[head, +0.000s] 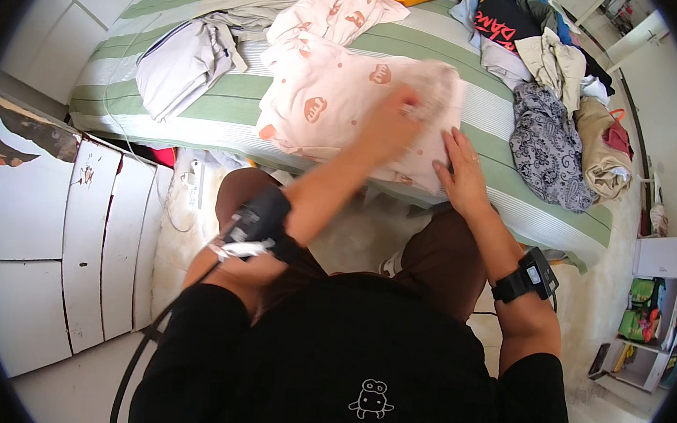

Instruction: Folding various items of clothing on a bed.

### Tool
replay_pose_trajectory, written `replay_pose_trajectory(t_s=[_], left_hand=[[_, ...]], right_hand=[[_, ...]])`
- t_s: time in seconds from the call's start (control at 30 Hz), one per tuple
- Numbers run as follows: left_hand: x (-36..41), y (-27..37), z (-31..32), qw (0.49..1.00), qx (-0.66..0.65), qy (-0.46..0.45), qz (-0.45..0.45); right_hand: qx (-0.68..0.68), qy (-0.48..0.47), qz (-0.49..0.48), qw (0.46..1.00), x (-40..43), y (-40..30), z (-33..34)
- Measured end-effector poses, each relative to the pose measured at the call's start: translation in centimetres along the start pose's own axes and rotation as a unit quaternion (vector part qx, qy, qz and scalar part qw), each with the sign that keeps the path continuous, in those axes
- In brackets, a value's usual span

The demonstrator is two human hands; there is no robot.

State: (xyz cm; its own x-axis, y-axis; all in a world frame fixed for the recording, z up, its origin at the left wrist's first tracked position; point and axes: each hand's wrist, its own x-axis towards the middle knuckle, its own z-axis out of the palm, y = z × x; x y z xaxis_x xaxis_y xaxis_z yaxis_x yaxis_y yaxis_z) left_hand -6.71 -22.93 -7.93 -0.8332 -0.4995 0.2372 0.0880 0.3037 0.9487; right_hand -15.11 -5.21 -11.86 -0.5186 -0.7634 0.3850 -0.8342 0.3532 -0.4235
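A pale pink garment with brown printed motifs (336, 92) lies folded into a rough rectangle at the front of the bed. My left hand (409, 112) reaches across its right half, blurred by motion. Whether its fingers grip the cloth there cannot be told. My right hand (464, 168) rests at the garment's right edge, fingers apart and fingertips touching the cloth. Behind the folded part, a looser piece of matching pink fabric (336, 11) lies crumpled; whether the two are joined is unclear.
Light grey folded clothing (186, 65) lies to the left on the green-and-white striped bedspread (234, 96). On the right are a paisley-patterned garment (549, 147), rolled beige trousers (602, 152) and a clothes heap (508, 22). A white cabinet (23, 204) stands left, open shelves (646, 355) right.
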Motion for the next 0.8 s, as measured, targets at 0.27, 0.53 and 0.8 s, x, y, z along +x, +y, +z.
replay_pose_trajectory(t_s=[0.27,0.53,0.8], left_hand=[[-4.8,3.8,8.0,0.981,0.008,-0.143,0.131],[-4.0,4.0,6.5,0.98,-0.04,-0.163,0.102],[0.5,1.8,-8.4,0.965,-0.215,0.117,-0.095]], right_hand=[[0.108,-0.029,0.049,0.992,-2.4,5.7,3.7],[0.133,-0.109,0.012,0.985,0.6,9.1,4.9],[-0.089,0.014,-0.011,0.996,2.4,0.9,0.4]])
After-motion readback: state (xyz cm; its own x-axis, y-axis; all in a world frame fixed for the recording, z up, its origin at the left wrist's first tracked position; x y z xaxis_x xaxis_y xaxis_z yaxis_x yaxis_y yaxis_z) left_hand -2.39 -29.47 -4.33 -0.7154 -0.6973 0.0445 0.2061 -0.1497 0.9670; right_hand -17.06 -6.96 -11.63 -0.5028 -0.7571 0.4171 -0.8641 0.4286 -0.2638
